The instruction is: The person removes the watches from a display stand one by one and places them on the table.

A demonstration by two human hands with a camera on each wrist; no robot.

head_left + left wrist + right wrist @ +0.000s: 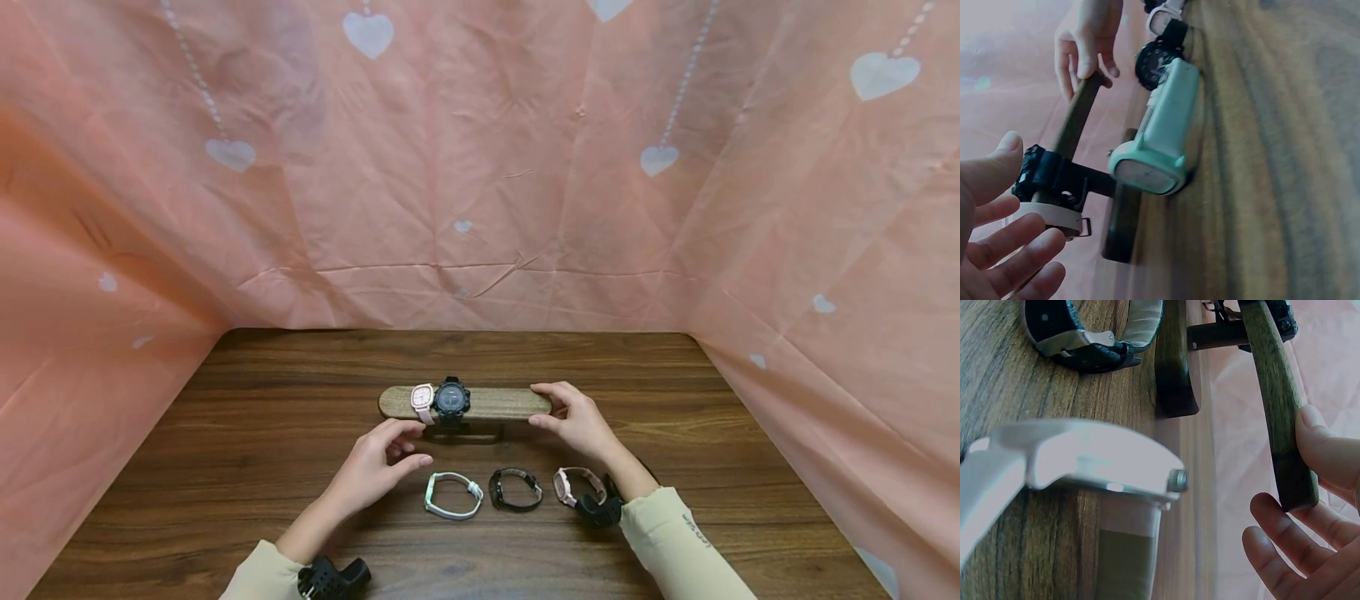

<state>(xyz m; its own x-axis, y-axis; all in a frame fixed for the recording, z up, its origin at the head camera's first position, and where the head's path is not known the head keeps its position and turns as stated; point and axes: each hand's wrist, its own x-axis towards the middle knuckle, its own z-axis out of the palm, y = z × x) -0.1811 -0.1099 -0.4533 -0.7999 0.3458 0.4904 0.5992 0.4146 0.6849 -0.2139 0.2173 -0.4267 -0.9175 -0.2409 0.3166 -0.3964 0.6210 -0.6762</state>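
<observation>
A wooden watch stand [510, 404] with a raised bar carries a pale pink square watch [422, 398] and a black round watch [452, 399] side by side towards its left end. My right hand [579, 419] holds the bar's right end, thumb on the near side and fingers beyond. Beside the pink watch, my left hand [377, 458] has its fingers loosely spread and grips nothing. In the left wrist view, the left fingers [1025, 250] appear close to the pink watch's strap; whether they touch it I cannot tell.
In front of the stand, a mint-green watch [453, 496], a black watch [515, 489] and a pink watch [580, 486] lie in a row on the wooden table [300, 400]. Pink cloth [480, 192] with hearts hangs behind and along both sides.
</observation>
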